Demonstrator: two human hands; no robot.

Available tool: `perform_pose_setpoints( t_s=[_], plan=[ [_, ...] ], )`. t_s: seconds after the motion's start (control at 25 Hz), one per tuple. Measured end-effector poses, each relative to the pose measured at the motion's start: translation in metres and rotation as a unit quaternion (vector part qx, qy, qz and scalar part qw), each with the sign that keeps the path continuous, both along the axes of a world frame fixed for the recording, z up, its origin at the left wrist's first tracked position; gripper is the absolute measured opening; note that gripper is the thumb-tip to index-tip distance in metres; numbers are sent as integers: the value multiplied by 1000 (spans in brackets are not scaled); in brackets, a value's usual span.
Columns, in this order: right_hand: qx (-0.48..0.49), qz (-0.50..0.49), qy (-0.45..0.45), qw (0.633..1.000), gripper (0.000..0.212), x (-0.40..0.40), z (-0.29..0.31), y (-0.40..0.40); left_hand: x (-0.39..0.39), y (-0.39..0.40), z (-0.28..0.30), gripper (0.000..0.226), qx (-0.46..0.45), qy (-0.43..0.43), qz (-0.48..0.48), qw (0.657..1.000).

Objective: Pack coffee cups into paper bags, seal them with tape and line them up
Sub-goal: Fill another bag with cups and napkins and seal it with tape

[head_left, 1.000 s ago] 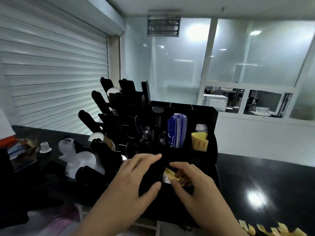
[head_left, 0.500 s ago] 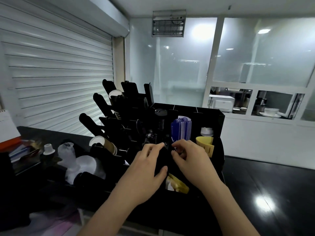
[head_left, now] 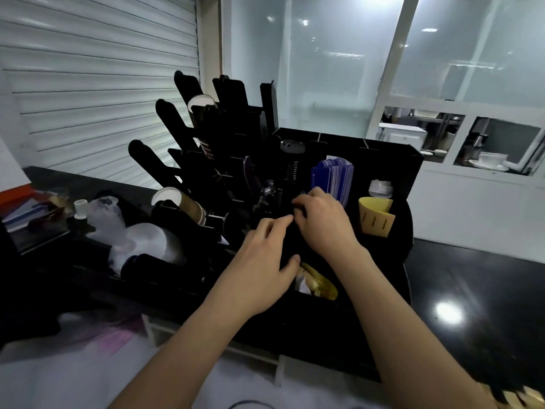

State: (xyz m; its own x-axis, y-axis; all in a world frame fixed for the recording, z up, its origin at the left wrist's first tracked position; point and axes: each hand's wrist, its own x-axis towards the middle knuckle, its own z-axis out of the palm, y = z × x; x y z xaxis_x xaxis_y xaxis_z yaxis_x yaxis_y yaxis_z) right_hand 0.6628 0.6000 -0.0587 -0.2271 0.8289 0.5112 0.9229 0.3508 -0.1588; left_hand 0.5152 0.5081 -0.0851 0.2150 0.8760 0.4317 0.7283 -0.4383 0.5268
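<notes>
Black organizer on dark worktop. Left hand: fingers relaxed, resting on organizer's front. Right hand: fingers curled inside a middle compartment; held item cannot be told. Paper cups lie in left rack slots. Yellow sleeves at right.

1. A glossy black countertop carries everything.
2. A tall black compartmented organiser rack stands on it.
3. At the far left lies a stack of orange and blue booklets.
</notes>
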Motion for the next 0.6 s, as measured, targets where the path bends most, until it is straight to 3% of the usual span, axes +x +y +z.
perform_pose_setpoints(
  t_s=[0.24, 0.6],
  plan=[
    [5, -51, -87, 995, 28, -12, -1, 19, -1, 4, -14, 67, -17, -5, -3, 1000],
    [30, -69, -126, 989, 16, -19, 5, 17, -6, 9, -19, 67, -17, -2, -5, 1000]
  ],
)
